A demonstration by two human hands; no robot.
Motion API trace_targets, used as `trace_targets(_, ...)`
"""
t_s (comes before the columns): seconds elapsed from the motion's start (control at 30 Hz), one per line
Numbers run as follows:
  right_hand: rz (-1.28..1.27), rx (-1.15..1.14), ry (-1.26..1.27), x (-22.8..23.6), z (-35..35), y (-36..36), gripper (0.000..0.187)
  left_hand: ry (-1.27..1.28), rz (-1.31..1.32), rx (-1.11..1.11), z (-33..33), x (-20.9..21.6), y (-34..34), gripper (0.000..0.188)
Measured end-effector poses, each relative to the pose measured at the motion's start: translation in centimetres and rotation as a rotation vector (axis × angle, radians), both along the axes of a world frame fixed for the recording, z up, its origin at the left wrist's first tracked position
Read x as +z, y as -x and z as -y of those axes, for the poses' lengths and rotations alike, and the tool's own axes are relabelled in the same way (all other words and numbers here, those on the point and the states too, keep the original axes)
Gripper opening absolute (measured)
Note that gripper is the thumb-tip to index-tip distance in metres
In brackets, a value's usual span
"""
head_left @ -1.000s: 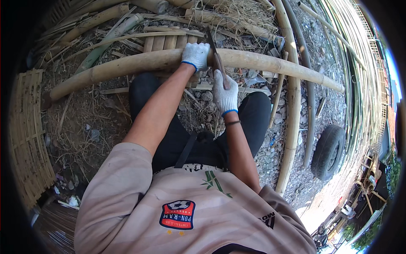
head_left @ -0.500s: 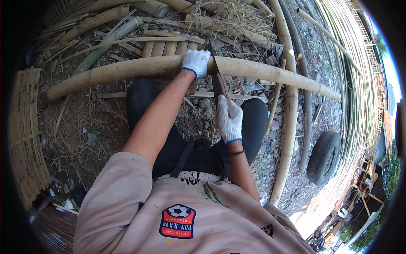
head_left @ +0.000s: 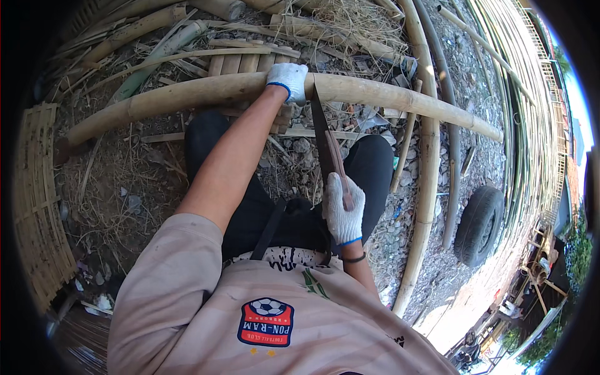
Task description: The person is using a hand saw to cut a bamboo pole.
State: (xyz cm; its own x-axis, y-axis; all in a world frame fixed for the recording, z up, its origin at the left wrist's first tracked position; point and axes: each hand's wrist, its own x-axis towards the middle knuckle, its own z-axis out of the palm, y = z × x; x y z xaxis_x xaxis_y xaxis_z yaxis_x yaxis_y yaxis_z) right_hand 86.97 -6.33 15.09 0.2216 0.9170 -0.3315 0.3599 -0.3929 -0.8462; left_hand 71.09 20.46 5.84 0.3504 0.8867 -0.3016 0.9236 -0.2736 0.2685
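White-gloved, your right hand grips the saw, whose far end meets the pole lying crosswise beyond your knees; your left hand clasps the pole just beside the saw. Straw lies farther off.

Two white knit gloves with blue cuffs show, one on the left hand, one on the right hand. The right hand has one dark-bladed handsaw with a brown handle; its wrist, one dark wristband. One long crosswise tan bamboo pole is under the left hand. Right of the right hand are one thick lengthwise tan bamboo pole, one round grey pole, one black rubber tyre and slender pale poles, too many to count.
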Motion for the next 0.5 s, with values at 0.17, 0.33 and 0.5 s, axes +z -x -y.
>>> trace_targets(0.17,0.062,-0.006,-0.105,-5.7,-11.8,-0.1,0.041,-0.093,0.034,-0.042,-0.1,-0.8,-3.1,0.068)
trace_targets(0.33,-0.097,-0.019,-0.014,-4.2,-6.9,0.7,0.041,-0.143,0.028,0.009,-0.4,-3.0,-0.9,0.067)
trace_targets(0.5,-0.156,-0.076,0.017,0.0,1.7,-0.3,0.041,-0.169,0.011,0.04,0.0,-1.6,0.3,0.063)
